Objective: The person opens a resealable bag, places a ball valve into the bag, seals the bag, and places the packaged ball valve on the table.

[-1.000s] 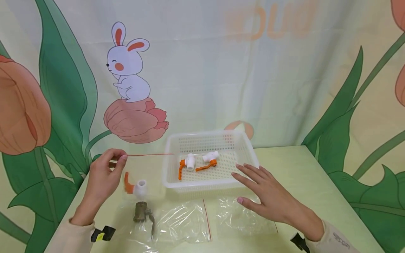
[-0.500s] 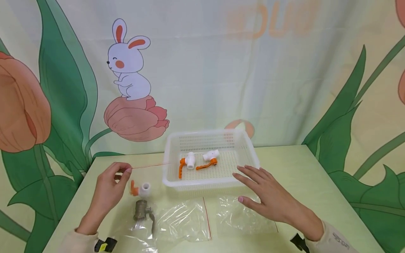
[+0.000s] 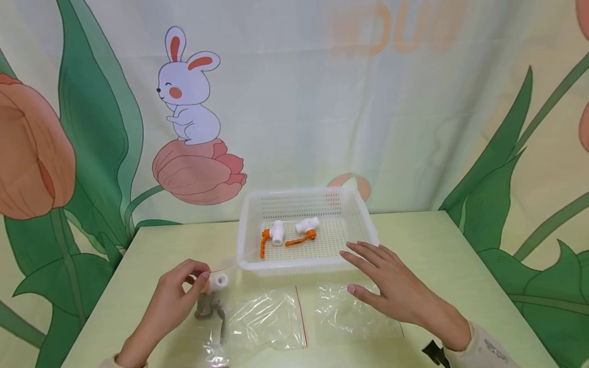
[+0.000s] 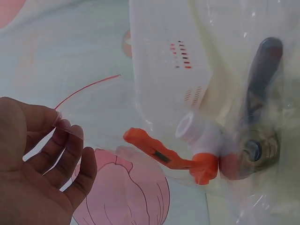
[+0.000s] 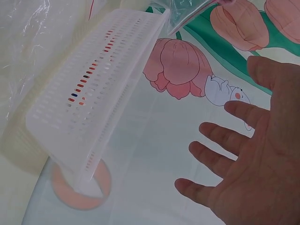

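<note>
"Clear bag [image 4: 101, 108], where?"
"Left hand [image 3: 177, 294] pinches its red-lined edge, near orange-handled valve [image 4: 204, 163]. Can't tell if valve's inside."
"Right hand [image 3: 391, 287]?"
"Fingers spread wide, near white basket [image 3: 303, 265]."

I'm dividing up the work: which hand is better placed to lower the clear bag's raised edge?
Likely the left hand: it pinches the clear bag, while the right hand hovers near the white basket, holding nothing.
</note>
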A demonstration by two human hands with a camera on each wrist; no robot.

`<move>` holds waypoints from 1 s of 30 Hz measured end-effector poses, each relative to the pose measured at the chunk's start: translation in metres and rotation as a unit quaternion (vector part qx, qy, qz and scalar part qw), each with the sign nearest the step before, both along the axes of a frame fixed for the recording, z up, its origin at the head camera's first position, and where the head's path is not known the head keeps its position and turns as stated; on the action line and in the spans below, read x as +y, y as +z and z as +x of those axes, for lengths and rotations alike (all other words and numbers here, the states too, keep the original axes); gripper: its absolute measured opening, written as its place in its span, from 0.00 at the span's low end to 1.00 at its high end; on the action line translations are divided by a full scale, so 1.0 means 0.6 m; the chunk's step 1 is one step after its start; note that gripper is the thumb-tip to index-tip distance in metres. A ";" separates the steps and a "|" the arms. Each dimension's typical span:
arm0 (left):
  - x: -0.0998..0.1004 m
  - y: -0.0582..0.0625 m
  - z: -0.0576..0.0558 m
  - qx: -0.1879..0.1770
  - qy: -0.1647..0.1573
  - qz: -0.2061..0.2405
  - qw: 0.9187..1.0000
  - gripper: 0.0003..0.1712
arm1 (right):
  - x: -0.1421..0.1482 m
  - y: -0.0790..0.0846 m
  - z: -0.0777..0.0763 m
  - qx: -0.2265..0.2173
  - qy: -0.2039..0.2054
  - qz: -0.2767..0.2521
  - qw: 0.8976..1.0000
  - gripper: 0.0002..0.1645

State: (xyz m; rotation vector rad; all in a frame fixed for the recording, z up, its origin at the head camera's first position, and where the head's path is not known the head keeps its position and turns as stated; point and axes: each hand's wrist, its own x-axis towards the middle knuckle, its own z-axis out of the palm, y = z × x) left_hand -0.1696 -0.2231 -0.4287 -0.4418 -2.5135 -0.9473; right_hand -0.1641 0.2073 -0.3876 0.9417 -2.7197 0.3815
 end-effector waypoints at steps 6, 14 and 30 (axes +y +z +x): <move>0.016 -0.010 0.025 -0.001 -0.040 -0.040 0.998 0.11 | 0.004 0.002 0.003 -0.001 -0.004 -0.006 1.000 0.37; 0.037 -0.033 0.048 -0.026 -0.109 -0.095 0.989 0.15 | 0.010 0.002 0.005 0.010 0.001 -0.004 1.000 0.36; 0.056 -0.066 0.060 -0.174 -0.224 -0.196 0.939 0.05 | 0.014 -0.004 0.008 0.012 -0.005 -0.014 1.000 0.35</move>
